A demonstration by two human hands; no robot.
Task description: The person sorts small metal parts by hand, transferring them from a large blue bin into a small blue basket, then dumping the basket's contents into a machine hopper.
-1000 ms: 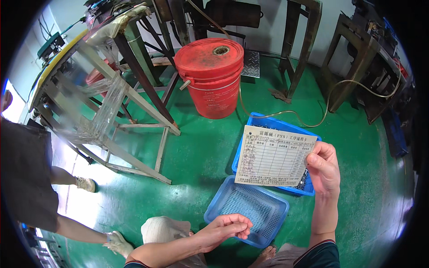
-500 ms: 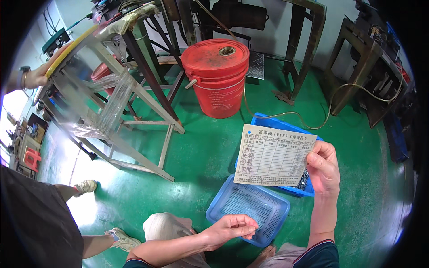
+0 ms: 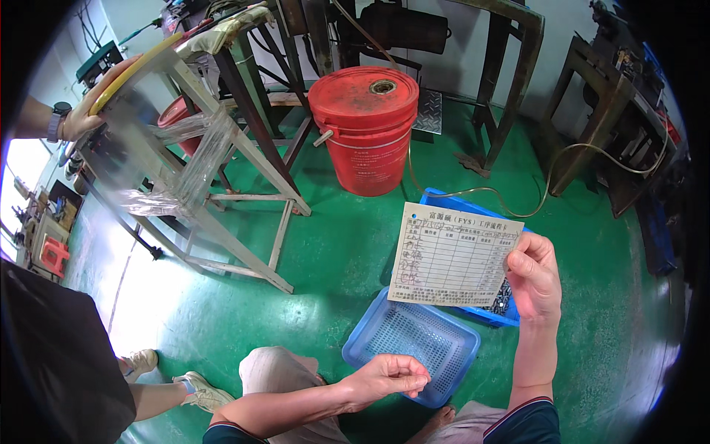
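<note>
Card [image 3: 455,259], pale, ruled grid with print and handwriting, face turned to the wearer; take it as clock centre, wearer at six. Right hand [image 3: 536,274], at about four o'clock, grasps its right edge, thumb on the near face. Left hand [image 3: 388,381] hangs at seven o'clock, fingers curled, thumb close to the forefinger, nothing visible in it; can't tell whether the fingertips meet or pinch something tiny. It overlaps the light-blue mesh basket [image 3: 403,333] in view and is apart from the card. Behind the card: blue bin [image 3: 488,317], mostly covered, small metal parts [image 3: 503,300] showing at five o'clock. Step in hand, as I judge it: card held up for viewing, likely reading. Next move, wherever the card goes, calls for the right-hand pinch to hold and the thin sheet not to bend; if the left hand joins, it needs to uncurl and lift to the card's seven-o'clock corner. Red bucket [image 3: 366,140] stands at eleven, out of the way. White stand [image 3: 270,172] toward ten; farther out that way, another person's hand [image 3: 81,118] seems to rest on a yellow rim [image 3: 140,68], well apart from the card.
</note>
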